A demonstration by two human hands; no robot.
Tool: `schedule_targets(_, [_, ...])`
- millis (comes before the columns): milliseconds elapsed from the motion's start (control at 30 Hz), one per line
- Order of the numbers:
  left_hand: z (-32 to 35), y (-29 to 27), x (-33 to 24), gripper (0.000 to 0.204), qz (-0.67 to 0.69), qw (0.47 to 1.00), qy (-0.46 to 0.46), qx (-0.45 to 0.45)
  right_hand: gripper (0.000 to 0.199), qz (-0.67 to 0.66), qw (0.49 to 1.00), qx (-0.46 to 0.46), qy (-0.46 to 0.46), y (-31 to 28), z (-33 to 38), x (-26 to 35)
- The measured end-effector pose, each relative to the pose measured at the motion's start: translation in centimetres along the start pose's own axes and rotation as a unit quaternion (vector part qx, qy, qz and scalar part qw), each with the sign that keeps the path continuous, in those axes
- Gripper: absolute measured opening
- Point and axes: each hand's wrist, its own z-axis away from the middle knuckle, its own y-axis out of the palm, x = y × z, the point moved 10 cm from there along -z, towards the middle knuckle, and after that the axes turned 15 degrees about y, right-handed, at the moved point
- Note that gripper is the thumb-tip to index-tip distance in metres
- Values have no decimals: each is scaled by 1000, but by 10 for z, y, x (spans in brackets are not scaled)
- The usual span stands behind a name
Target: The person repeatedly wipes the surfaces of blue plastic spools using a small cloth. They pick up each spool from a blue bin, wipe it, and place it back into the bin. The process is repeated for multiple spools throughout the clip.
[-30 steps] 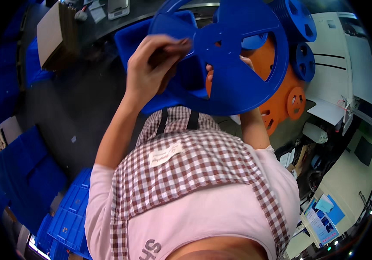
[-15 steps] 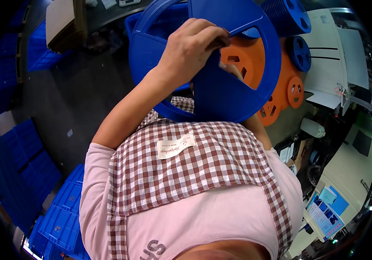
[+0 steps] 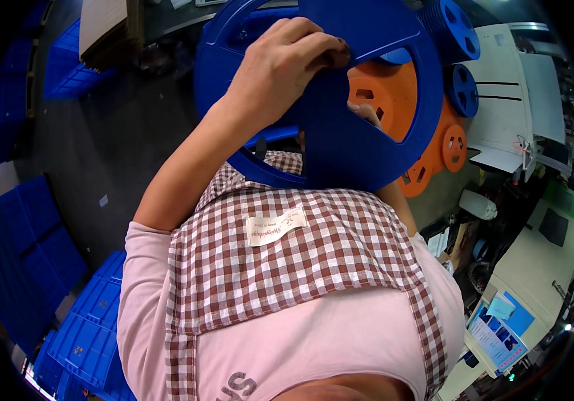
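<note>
A large blue plastic reel with wide cut-out openings is held up in front of my chest, its flat face toward me. My left hand reaches across the front of it, fingers curled and closed at the hub. My right hand is behind the reel; part of it shows through the right opening, close to the hub edge. The rest of that hand is hidden by the blue plastic. Whatever the left fingertips pinch at the hub is hidden too.
Orange reels lie beyond at the right, with a stack of blue reels and another blue reel beside them. Cardboard sheets stand far left. Blue crates are at lower left. A light worktable stands right.
The reel looks slightly larger and nearer, and my left hand has shifted a little up and left with it. Both hands stay at the hub.
</note>
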Motion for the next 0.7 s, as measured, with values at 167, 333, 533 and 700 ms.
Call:
schedule_targets(167, [18,-1,20,27,1,999,-41,19,47,37,994,89,-51,-16,-11,-5])
schedule_targets(333, [62,3,62,21,43,981,-177,65,49,-38,988,151,-10,-4,-4,-1])
schedule_targets(533, [54,-46,51,20,-4,984,-162,-67,56,16,998,62,12,-16,0,-4])
schedule_targets(700, [21,-37,21,25,74,984,-101,-129,51,34,999,1,28,-13,3,-4])
